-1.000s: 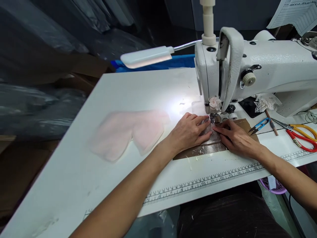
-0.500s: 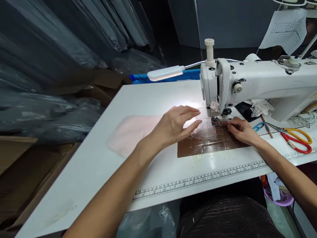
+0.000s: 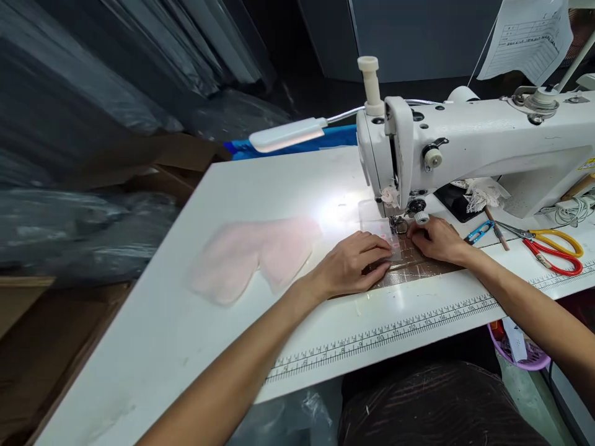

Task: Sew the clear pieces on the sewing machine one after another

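Observation:
My left hand (image 3: 357, 263) rests on the brown sheet (image 3: 404, 279) on the sewing table, fingers slightly bent and thumb a little apart. Just beyond its fingertips lies a thin clear piece with small pink marks (image 3: 385, 230), reaching to the presser foot (image 3: 398, 224) of the white sewing machine (image 3: 469, 139). Right of the foot, my right hand (image 3: 437, 240) is closed, its fingertips pressed together low over the sheet. What they grip, if anything, is hidden. A sheer pale pink cut piece (image 3: 232, 248) lies on the table left of my left hand.
Blue thread snips (image 3: 480, 232), a brown stick-like tool (image 3: 499, 235) and scissors with red and yellow handles (image 3: 555, 248) lie right of my right hand. White lace (image 3: 483, 193) sits behind them. A printed ruler (image 3: 372, 344) runs along the front edge. A lamp (image 3: 288, 134) hangs over the back.
My left hand has come down and toward me onto the brown sheet, off the clear piece. My right hand stays beside the presser foot. The view has shifted slightly.

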Tool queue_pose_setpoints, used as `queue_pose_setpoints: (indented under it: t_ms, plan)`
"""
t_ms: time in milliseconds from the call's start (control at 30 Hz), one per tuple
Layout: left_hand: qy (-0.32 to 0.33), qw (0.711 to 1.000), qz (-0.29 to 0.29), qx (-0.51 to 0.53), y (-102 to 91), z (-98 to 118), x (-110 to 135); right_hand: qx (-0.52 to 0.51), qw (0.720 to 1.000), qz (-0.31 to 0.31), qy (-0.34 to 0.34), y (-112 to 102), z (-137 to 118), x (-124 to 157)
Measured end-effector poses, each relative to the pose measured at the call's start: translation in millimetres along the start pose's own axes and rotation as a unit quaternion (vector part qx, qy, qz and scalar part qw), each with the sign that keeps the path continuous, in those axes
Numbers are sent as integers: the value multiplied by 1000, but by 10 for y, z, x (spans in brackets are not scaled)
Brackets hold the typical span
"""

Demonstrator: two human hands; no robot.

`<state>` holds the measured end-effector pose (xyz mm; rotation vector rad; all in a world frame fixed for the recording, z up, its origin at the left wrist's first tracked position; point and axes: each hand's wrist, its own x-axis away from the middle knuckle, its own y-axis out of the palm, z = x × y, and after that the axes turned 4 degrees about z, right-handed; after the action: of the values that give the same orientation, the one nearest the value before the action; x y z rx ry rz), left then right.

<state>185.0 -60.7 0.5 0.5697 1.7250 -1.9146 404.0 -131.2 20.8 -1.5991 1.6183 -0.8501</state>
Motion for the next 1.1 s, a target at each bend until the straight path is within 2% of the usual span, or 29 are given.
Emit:
queue_pose_setpoints:
  t_ms: [67,133,200,533,700,833,1100]
  plan:
    - [-15,1000,3,0,32,16,10,5,998,23,-52,73,50,39]
    - [-16,1000,9,-10,54,22,19,18,993,18,-112,114,91,72]
    - [-10,1000,14,-18,70,18,26,39,989,12,-142,131,120,88]
    - [14,999,-10,-47,61,27,20,69,986,6,-148,154,142,88]
    - [21,996,-25,-83,27,81,-7,59,980,10,-190,161,182,84]
    - [30,997,-30,-62,17,76,-21,57,976,16,-211,170,204,85]
    - [15,999,-36,-18,16,-39,-62,99,976,21,-194,197,172,88]
